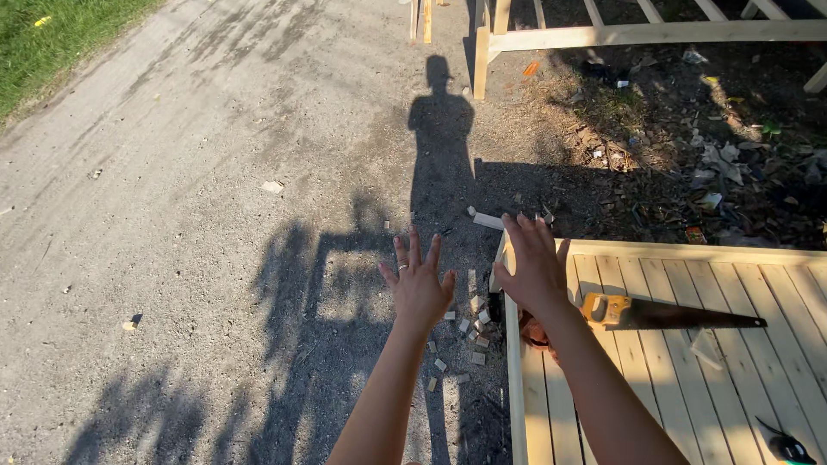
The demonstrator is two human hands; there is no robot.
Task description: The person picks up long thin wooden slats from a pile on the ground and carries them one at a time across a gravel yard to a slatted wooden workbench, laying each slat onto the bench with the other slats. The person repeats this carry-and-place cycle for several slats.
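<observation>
My left hand (419, 288) hangs empty, fingers spread wide, above wood scraps (469, 331) on the gravel. My right hand (532, 267), fingers also wide, rests over the wooden platform (732, 362) corner, a handsaw (663, 315) just beside my wrist.

head cam | looks down-fwd | near hands | single view

- Handsaw (668, 316) with yellow grip lies flat, just right of the right hand.
- Small wood offcuts (472, 331) litter the gravel between both hands.
- Timber frame (637, 34) stands far ahead.
- Grass strip (52, 39) sits far left.
- Debris pile (706, 164) lies beyond the right hand.
</observation>
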